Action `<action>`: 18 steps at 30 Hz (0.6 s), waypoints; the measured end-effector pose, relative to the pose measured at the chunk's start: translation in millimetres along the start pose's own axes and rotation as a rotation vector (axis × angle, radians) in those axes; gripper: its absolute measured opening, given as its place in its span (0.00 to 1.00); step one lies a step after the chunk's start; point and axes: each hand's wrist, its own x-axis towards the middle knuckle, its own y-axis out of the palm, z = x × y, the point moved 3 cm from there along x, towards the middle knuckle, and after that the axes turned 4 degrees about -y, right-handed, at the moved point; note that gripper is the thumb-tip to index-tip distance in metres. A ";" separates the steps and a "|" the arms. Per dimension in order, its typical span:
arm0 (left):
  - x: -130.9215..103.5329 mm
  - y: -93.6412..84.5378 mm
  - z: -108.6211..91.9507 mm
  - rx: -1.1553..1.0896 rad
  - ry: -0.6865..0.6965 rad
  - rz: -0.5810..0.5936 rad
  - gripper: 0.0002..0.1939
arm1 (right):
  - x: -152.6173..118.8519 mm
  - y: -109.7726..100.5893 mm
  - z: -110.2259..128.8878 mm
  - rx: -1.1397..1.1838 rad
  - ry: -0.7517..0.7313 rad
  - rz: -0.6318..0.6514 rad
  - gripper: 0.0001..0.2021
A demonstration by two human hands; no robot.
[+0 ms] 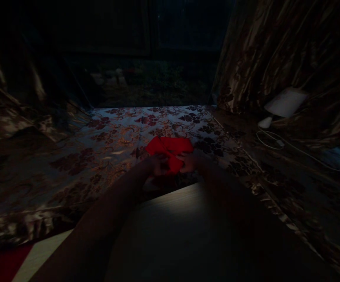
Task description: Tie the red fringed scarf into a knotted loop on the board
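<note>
A bright red cloth (pixel 171 145), partly folded with a crease slanting across it, lies on the patterned cover ahead of me. My left hand (pixel 157 163) is at its near left side, fingers curled onto the fabric. At the near right side, my right hand (pixel 188 161) grips the red material with thumb and fingers bent. The two hands are a short way apart, and a red part of the cloth shows between them. Dim light hides the exact finger contact and the cloth's lower edge.
The floral cover (pixel 113 137) spreads under the cloth toward a dark window (pixel 187 31). Patterned curtains (pixel 246 58) hang on both sides. To the right are a white lamp (pixel 287 102) and its looped cord (pixel 302 154). A pale wooden surface (pixel 170 199) is close below my arms.
</note>
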 end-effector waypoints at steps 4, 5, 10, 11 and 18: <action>-45.7 -38.4 -11.6 0.076 -0.057 0.062 0.34 | -31.2 -24.2 41.0 0.023 0.019 -0.144 0.36; -61.1 -46.0 -16.5 0.087 -0.083 0.041 0.32 | -41.8 -28.5 55.6 0.025 0.030 -0.178 0.34; -159.4 -51.7 -41.6 0.014 -0.238 -0.158 0.33 | -112.1 -28.0 140.0 0.081 0.036 -0.428 0.29; -181.5 -46.9 -46.5 0.014 -0.251 -0.196 0.34 | -127.0 -21.8 156.5 0.094 0.035 -0.447 0.31; -318.5 -5.7 -75.4 -0.016 -0.351 -0.231 0.33 | -204.3 41.1 250.4 0.180 0.013 -0.389 0.35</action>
